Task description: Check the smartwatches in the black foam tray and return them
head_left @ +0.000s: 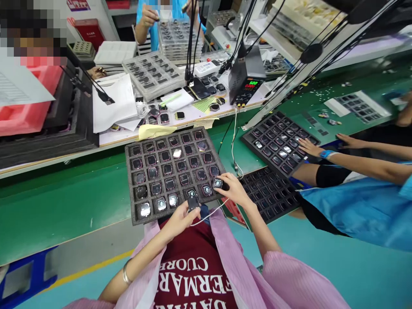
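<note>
A dark grey foam tray (130, 189) lies in front of me, with square watch faces in its compartments. Several faces in the row nearest me are lit, such as the watch face (145, 209) at the left corner. My left hand (180, 219) pinches a small black rectangular device (193, 202) at the tray's near edge, beside a lit watch face. A white cable (209, 216) runs from near that hand toward the right. At the tray's near right corner, my right hand (235, 189) has its fingers closed on a square smartwatch (217, 183) with a lit screen.
Behind the tray, a white shelf carries papers (114, 103), a clear plastic tray (152, 75) and a power supply (246, 77). Hanging black cables cross the view. On the right, a co-worker's hand (310, 147) rests on another watch tray (254, 136). Another person sits opposite.
</note>
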`<state>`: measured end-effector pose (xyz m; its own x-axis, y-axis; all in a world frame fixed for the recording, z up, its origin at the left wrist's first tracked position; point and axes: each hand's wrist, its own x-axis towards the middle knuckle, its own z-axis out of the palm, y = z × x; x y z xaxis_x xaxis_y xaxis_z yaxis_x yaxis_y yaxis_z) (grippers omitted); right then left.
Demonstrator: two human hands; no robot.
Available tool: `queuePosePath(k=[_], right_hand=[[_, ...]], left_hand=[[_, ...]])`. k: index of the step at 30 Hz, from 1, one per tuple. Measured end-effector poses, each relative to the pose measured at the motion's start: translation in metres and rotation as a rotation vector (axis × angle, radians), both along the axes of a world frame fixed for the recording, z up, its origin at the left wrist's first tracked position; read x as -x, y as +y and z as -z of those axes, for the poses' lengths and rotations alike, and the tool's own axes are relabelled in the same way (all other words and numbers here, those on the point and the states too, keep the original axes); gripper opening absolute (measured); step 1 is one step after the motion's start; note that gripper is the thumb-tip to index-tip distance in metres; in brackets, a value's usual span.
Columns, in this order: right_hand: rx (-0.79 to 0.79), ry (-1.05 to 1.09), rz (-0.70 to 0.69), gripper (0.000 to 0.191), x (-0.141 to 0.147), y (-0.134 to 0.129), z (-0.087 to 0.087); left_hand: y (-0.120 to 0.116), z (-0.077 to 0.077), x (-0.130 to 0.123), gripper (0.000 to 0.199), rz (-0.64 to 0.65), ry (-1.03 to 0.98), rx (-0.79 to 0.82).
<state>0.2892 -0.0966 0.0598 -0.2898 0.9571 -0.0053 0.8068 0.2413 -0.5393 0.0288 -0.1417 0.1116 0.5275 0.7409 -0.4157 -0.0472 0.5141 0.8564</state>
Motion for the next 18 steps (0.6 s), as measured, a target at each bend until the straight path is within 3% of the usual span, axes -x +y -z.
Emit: queuePosePath(k=[4,7,9,10,12,14,16,18], right_hand=[[0.049,-0.1,-0.016,0.046,-0.014,-0.009,0.015],[0.037,-0.1,0.026,0.051,0.001,-0.028,0.001],[0.05,0.042,0.043,0.053,0.019,-0.042,-0.017],[0.095,0.168,0.002,0.055,0.028,-0.049,-0.026],[0.288,0.399,-0.207,0.054,0.043,-0.06,-0.043],[0.464,0.471,-0.386,0.036,0.047,-0.066,-0.057],[0.433,0.426,-0.321,0.036,0.036,-0.063,-0.066],[0.239,0.339,-0.054,0.046,0.011,-0.049,-0.072]], left_hand=[[-0.001,0.0,-0.003,0.042,-0.039,-0.052,0.017],[-0.002,0.002,-0.01,0.045,-0.112,-0.134,0.038],[0.001,0.001,-0.017,0.044,-0.201,-0.207,0.048],[0.004,0.0,-0.021,0.042,-0.25,-0.246,0.051],[0.01,-0.002,-0.029,0.038,-0.318,-0.304,0.054],[0.017,0.001,-0.035,0.037,-0.277,-0.305,0.055],[0.022,0.012,-0.036,0.044,-0.15,-0.215,0.065],[0.025,0.03,-0.03,0.057,-0.08,-0.044,0.052]])
